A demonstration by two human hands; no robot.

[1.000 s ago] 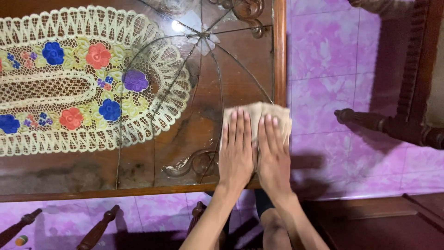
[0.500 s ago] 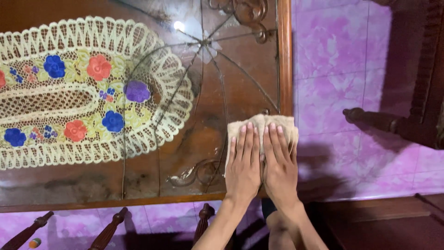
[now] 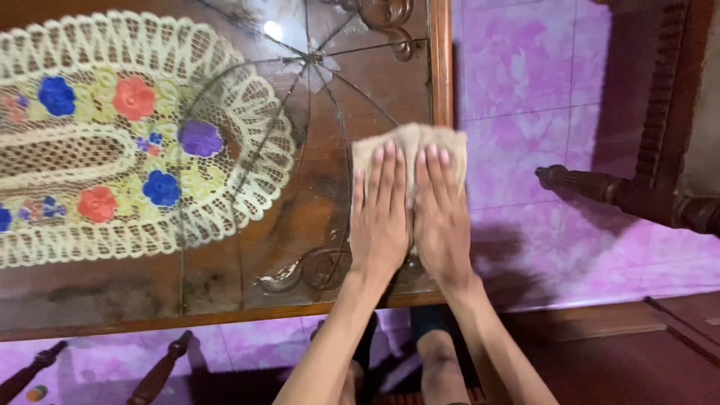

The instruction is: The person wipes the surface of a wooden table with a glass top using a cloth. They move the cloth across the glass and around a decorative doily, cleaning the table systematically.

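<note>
A tan folded cloth (image 3: 409, 139) lies on the glass top of a wooden-framed table (image 3: 322, 195), at its right edge. My left hand (image 3: 380, 217) and my right hand (image 3: 440, 221) lie flat side by side on the cloth, fingers stretched and pointing away from me, pressing it onto the glass. The cloth's far edge shows beyond my fingertips, and its right side overhangs the table's wooden rim (image 3: 441, 60).
A cream lace doily (image 3: 127, 135) with blue, red and purple flowers covers the table's left part. Purple marbled floor tiles (image 3: 525, 90) lie to the right. A dark carved wooden chair (image 3: 645, 187) stands at the far right. Turned wooden legs (image 3: 157, 371) show below the near edge.
Both hands have slid the cloth away from me along the right edge of the glass, after drawing it nearer half a second ago. The view has shifted slightly.
</note>
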